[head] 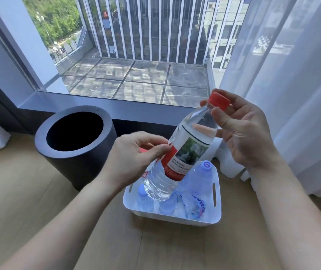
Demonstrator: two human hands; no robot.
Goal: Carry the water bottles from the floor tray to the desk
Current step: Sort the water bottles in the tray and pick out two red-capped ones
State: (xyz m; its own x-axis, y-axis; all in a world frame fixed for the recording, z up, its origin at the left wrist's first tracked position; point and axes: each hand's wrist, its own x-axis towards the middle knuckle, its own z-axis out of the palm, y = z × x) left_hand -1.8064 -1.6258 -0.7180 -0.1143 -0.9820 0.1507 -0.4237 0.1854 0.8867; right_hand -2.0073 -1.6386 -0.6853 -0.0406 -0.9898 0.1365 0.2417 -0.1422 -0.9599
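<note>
The bottle (187, 152) is pinched at label and neck by left grip (134, 162) and right grip (245, 137); a fuller wrap is advised.

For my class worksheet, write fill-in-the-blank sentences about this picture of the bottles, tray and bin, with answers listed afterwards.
The left hand and right hand hold one bottle with a ____ cap.
Other bottles stand in a ____ tray.
The dark bin stands on the tray's ____ side.
Missing words: red, white, left.
</note>
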